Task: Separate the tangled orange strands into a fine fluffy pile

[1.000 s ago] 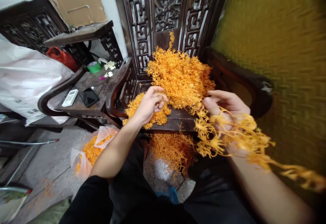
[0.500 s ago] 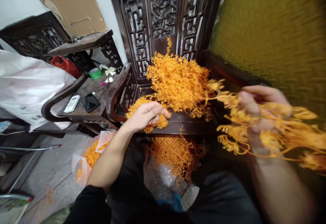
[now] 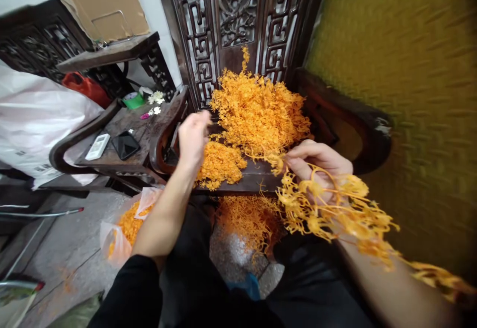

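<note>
Right hand (image 3: 323, 161) is pinching a tangled orange strand (image 3: 316, 206) right of centre. Left hand's (image 3: 191, 141) blurry by the small pile (image 3: 222, 166), can't tell its grip. Probably mid-handling; tangles need gentle fingers tbh.

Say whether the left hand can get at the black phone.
Likely yes: the phone lies uncovered on dark wood, near the left hand. The chair armrest stands between them, so the hand would need to pass over it.

Moderate light, blurred right edge
</note>
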Tool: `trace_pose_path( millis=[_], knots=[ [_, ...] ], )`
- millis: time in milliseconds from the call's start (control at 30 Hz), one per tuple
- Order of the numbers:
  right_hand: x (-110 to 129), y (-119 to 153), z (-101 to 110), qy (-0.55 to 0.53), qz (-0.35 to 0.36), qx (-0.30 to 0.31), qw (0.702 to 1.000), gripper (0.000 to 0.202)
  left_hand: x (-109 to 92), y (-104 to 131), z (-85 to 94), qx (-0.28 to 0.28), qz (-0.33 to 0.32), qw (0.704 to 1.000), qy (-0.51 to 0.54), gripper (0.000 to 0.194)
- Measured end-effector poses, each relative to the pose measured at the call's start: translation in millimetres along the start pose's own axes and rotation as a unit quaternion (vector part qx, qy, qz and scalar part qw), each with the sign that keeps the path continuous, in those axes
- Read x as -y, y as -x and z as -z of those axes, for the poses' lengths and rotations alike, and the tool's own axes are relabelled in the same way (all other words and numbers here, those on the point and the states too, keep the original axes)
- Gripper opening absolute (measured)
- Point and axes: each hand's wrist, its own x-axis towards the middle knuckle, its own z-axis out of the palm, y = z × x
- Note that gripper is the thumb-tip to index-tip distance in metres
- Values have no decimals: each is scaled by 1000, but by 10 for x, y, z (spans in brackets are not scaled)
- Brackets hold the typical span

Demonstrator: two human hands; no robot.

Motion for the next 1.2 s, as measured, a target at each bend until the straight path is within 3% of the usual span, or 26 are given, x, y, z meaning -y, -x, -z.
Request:
trace_pose_path(
  millis=[67, 167, 400, 533, 600, 700, 767, 933, 1100, 1200],
  knots=[
    [-14, 5, 16, -7, 1, -12, 1000, 12, 36, -79, 65, -4, 54, 994, 90, 26],
    [-72, 16, 21, -18, -40, -33, 998, 15, 65, 24, 31, 86, 124, 980, 126, 7],
    [-123, 35, -85, -82, -100, -87, 988, 22, 98, 423, -175, 258, 218, 938, 79, 34],
    [-138, 62, -206, -90, -103, -72, 988, 25, 106, 568, -346, 349, 137, 924, 74, 72],
    [-140, 76, -269, -87, -98, -57, 990, 25, 103, 626, -456, 334, 106, 930, 110, 83],
    [-121, 89, -337, -63, -84, -62, 992, 21, 90, 667, -555, 256, 87, 956, 118, 68],
    [-102, 91, -357, -47, -70, -70, 994, 19, 74, 671, -564, 231, 78, 963, 111, 63],
    [-76, 79, -391, -38, -27, -69, 997, 16, 77, 672, -550, 230, 68, 961, 136, 58],
    [-52, 82, -471, -42, -11, -56, 997, 15, 97, 681, -581, 222, 149, 944, 195, 54],
    [-55, 86, -478, -32, -16, -56, 998, 14, 93, 677, -582, 210, 137, 950, 186, 51]
  ],
)
